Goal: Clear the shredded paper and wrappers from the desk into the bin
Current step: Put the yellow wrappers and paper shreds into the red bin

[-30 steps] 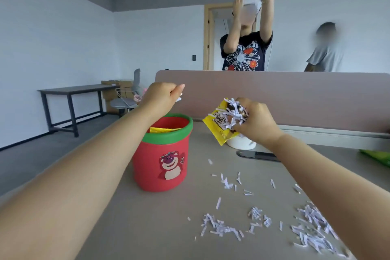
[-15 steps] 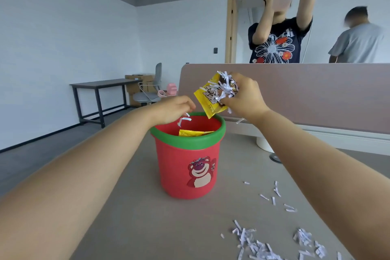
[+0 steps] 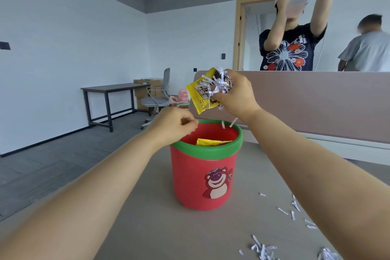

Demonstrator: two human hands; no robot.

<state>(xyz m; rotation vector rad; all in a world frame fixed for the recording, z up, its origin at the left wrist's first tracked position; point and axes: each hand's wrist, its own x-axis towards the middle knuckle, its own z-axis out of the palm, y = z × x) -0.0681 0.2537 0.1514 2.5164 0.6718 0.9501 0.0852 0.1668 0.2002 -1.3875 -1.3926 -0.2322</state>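
My right hand [image 3: 236, 95] is above the bin [image 3: 205, 167], fingers closed around a yellow wrapper [image 3: 200, 96] with a tuft of shreds [image 3: 217, 85] bunched against it. A couple of strips [image 3: 229, 123] are already falling just over the far rim. My left hand [image 3: 173, 125] sits at the near-left edge of the rim, curled nearly shut — whether it has any paper in it I cannot tell.

To drop this load well, I judge I should bring the right hand a little nearer and lower, so it hangs over the middle of the opening instead of the back edge, then open the fingers all at once. Shreds are light and drift; letting go from high up would likely scatter them back onto the bench [image 3: 147, 228]. The wrapper is stiff enough to fall straight, and one wrapper [image 3: 213, 142] already lies inside.

The left hand should open over the mouth too, not over the rim.

More shreds [image 3: 262, 249] lie on the bench to the right of the bin — the task looks far from finished.
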